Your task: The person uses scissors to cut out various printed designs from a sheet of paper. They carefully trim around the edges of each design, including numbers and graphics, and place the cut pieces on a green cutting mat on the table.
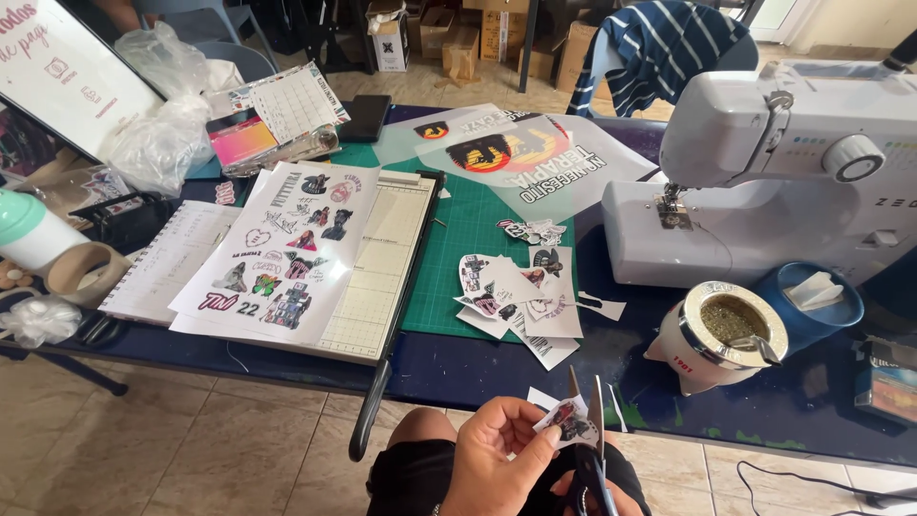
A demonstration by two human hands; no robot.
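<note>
While the sheet of printed stickers [277,250] lies flat on the paper trimmer [374,277] at the left of the dark table [478,368], and a loose pile of cut stickers [516,296] rests on the green cutting mat [465,229] near the centre, the work itself sits low in the frame, over the person's lap and just short of the table edge. Left hand [492,459]: palm turned up, fingers curled, thumb and fingertips pinching a small sticker cutout [567,420] by its left margin, so that the piece projects rightward from the fingers. Scissors [590,430]: long axis nearly upright, tips pointing away from the body toward the table, blades parted and meeting the right side of the cutout. Right hand [611,499]: mostly below the frame edge at the scissor handles; whether its fingers are closed through the loops cannot be told. The cutout thus lies between the two hands, touching the left and nearer to it, with the blades crossing its free edge. Farther right stand a white gourd cup [721,334] with a metal straw and a white sewing machine [764,162].
</note>
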